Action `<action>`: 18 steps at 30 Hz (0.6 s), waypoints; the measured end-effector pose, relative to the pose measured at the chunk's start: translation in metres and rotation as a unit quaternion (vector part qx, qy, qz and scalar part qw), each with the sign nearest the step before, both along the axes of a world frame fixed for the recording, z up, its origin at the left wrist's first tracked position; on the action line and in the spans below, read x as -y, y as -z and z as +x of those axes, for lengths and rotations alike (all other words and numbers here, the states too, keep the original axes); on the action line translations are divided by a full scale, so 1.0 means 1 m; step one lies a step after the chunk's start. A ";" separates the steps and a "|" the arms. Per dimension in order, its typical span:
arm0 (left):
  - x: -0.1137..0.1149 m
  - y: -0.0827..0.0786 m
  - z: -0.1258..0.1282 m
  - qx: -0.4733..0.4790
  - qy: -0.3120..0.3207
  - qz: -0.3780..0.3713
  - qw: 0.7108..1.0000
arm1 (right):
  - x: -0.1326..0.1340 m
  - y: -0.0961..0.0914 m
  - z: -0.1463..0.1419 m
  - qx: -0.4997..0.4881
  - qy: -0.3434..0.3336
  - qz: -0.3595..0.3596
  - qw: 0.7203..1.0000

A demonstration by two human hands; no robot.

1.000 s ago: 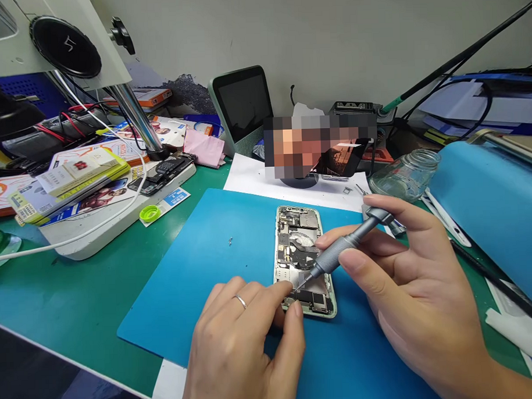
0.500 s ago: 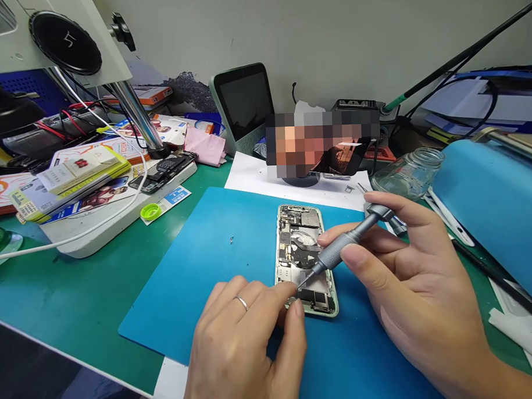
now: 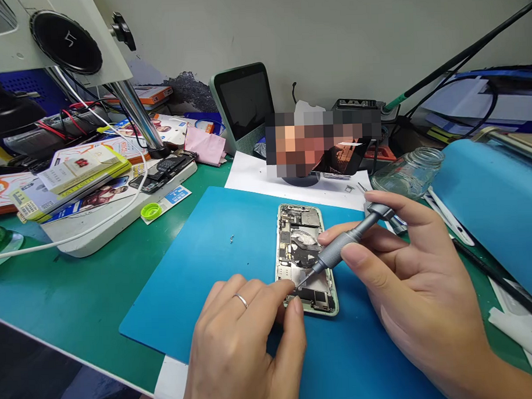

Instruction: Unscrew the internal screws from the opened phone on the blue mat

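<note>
An opened phone (image 3: 305,244) with its circuit boards showing lies on a blue mat (image 3: 207,271). My right hand (image 3: 409,287) grips a grey precision screwdriver (image 3: 344,243), its tip touching the phone's lower middle. My left hand (image 3: 245,340), wearing a ring, rests on the mat with its thumb and forefinger pinched together at the phone's lower left corner, beside the screwdriver tip. What sits between those fingertips is too small to make out. A tiny screw (image 3: 231,240) lies loose on the mat to the left.
A microscope stand (image 3: 132,111) with a white base holds a second opened phone (image 3: 162,171) at the left. A small screen (image 3: 245,104), a glass jar (image 3: 407,174), a rolled blue mat (image 3: 493,203), boxes, cables and a green cap (image 3: 150,211) crowd the green bench.
Almost nothing moved. The screwdriver and my right hand stay in place on the phone; my left fingertips shifted only slightly at its lower corner.
</note>
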State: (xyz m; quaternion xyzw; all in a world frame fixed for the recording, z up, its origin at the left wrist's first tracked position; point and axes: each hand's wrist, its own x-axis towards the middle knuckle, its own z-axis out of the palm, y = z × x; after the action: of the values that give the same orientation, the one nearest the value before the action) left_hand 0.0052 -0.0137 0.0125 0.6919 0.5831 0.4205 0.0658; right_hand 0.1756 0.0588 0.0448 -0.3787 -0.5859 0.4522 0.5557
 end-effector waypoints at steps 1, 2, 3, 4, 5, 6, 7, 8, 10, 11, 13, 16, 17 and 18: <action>0.000 0.000 -0.001 -0.003 -0.001 0.000 1.000 | 0.000 0.000 0.000 0.002 0.000 0.000 1.000; -0.001 0.000 -0.002 -0.009 0.003 0.002 1.000 | 0.000 0.000 0.000 0.002 0.000 0.000 1.000; -0.001 0.000 -0.003 -0.019 0.010 0.004 1.000 | 0.000 0.000 0.000 0.001 0.001 0.002 1.000; -0.001 0.000 -0.005 -0.031 0.020 0.007 0.999 | 0.000 0.000 0.000 0.000 0.001 0.003 1.000; -0.001 -0.001 -0.006 -0.040 0.029 0.009 0.999 | 0.000 0.000 0.000 -0.001 0.000 0.005 1.000; -0.001 -0.001 -0.006 -0.043 0.033 0.010 0.998 | 0.000 0.001 0.001 -0.001 -0.001 0.007 1.000; -0.001 -0.001 -0.006 -0.040 0.032 0.010 0.999 | 0.001 0.001 0.001 -0.001 -0.001 0.007 1.000; -0.001 -0.001 -0.005 -0.031 0.026 0.009 0.999 | 0.001 0.001 0.001 -0.002 -0.002 0.007 1.000; 0.000 0.000 -0.003 -0.011 0.010 0.007 1.000 | 0.001 0.002 0.001 -0.002 -0.004 0.003 1.000; 0.000 0.000 -0.002 -0.006 0.005 0.007 1.000 | 0.001 0.002 0.001 -0.003 -0.006 0.002 1.000; 0.000 0.000 -0.001 -0.011 0.010 0.005 1.000 | 0.001 0.001 0.001 -0.005 -0.008 0.001 1.000; 0.000 -0.001 -0.003 -0.027 0.023 0.002 0.999 | 0.002 0.001 0.000 -0.010 -0.008 0.001 1.000; 0.000 -0.001 -0.004 -0.028 0.021 0.001 0.999 | 0.002 0.001 -0.001 -0.012 -0.009 0.000 1.000; -0.001 -0.001 -0.005 -0.029 0.021 0.001 0.999 | 0.001 0.001 -0.001 -0.012 -0.011 -0.002 1.000</action>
State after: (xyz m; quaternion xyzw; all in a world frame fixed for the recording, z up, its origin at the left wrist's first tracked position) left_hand -0.0002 -0.0131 0.0133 0.7161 0.5695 0.3996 0.0570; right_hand 0.1747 0.0574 0.0443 -0.3680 -0.5819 0.4643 0.5571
